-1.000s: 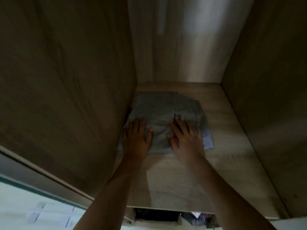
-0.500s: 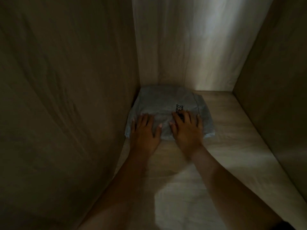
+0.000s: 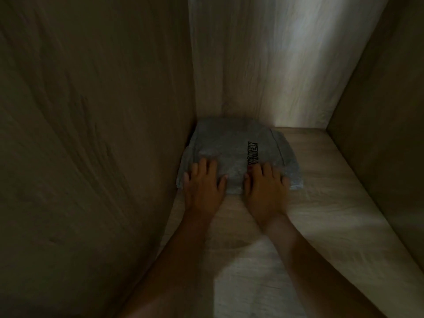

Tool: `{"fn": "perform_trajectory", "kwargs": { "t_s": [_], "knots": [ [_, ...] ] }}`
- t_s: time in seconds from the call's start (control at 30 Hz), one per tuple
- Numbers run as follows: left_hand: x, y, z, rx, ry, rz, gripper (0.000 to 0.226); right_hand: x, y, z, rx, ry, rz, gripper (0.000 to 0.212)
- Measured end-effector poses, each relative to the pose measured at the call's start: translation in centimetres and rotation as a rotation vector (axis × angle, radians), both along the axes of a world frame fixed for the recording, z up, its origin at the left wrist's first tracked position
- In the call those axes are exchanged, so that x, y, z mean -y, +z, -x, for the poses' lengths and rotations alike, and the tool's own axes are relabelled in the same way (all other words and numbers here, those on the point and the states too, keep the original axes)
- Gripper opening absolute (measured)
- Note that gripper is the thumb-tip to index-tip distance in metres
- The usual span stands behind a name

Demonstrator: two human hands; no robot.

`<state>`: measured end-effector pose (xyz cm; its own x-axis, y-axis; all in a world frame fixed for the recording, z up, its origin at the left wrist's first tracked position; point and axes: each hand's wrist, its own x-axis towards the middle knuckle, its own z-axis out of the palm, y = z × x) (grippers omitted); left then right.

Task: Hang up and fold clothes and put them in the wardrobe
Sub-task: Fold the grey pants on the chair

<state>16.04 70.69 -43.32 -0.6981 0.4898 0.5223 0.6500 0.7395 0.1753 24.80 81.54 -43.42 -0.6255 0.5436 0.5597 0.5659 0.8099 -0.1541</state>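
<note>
A folded grey garment [image 3: 231,143] with black lettering lies flat on the wooden wardrobe shelf [image 3: 332,203], pushed into the back left corner against the left wall and the back panel. My left hand [image 3: 204,182] rests palm down on its near left edge, fingers spread. My right hand [image 3: 266,187] lies flat on its near right part, just below the lettering. Neither hand grips the cloth; both press on top of it. The near edge of the garment is partly hidden under my hands.
The wardrobe's left wall [image 3: 91,157] stands close beside my left arm. The back panel [image 3: 263,65] is lit by a pale streak. The right wall [image 3: 385,134] closes the compartment. Bare shelf stretches to the right of the garment and toward me.
The garment has slid deeper, from mid-shelf into the back left corner, with both hands flat on it. The view has moved further into the compartment.
</note>
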Motion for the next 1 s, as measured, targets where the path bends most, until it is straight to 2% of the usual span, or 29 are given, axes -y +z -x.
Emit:
{"fn": "perform_trajectory", "kwargs": {
  "t_s": [0.07, 0.2, 0.23, 0.33, 0.4, 0.6, 0.7, 0.8, 0.9, 1.0],
  "knots": [
    [0.0, -0.1, 0.1, 0.068, -0.015, -0.021, 0.033, 0.1, 0.2, 0.0, 0.034, 0.015, 0.033, 0.033],
    [-0.2, -1.0, 0.6, 0.009, -0.031, -0.062, 0.019, 0.2, 0.3, -0.2, 0.064, 0.019, 0.069, 0.037],
    [-0.2, -1.3, 0.7, 0.015, -0.057, -0.078, 0.025, 0.1, 0.2, -0.3, 0.072, 0.036, 0.097, 0.04],
    [-0.1, -1.7, 1.0, 0.209, -0.151, -0.116, 0.043, 0.3, -0.1, -0.7, 0.127, 0.092, 0.237, 0.059],
    [0.3, -1.9, 0.7, 0.294, -0.171, -0.043, 0.046, 0.5, -0.3, -1.2, 0.196, 0.111, 0.292, 0.058],
    [1.9, -1.4, -2.3, 0.365, -0.101, 0.109, 0.055, 1.7, -0.7, -3.5, 0.33, 0.084, 0.366, 0.054],
    [2.9, -1.0, -4.4, 0.439, -0.082, 0.212, 0.054, 3.6, -0.4, -5.8, 0.301, 0.072, 0.376, 0.07],
    [4.2, 0.1, -6.8, 0.488, -0.115, 0.21, 0.051, 4.8, 0.8, -7.9, 0.357, 0.093, 0.5, 0.051],
    [5.4, 3.2, -9.3, 0.621, -0.133, 0.129, 0.05, 5.7, 4.6, -10.1, 0.264, 0.087, 0.685, 0.055],
    [6.4, 8.0, -11.6, 0.628, -0.143, 0.065, 0.049, 6.5, 10.0, -12.2, 0.184, 0.092, 0.727, 0.053]
  ]
}}
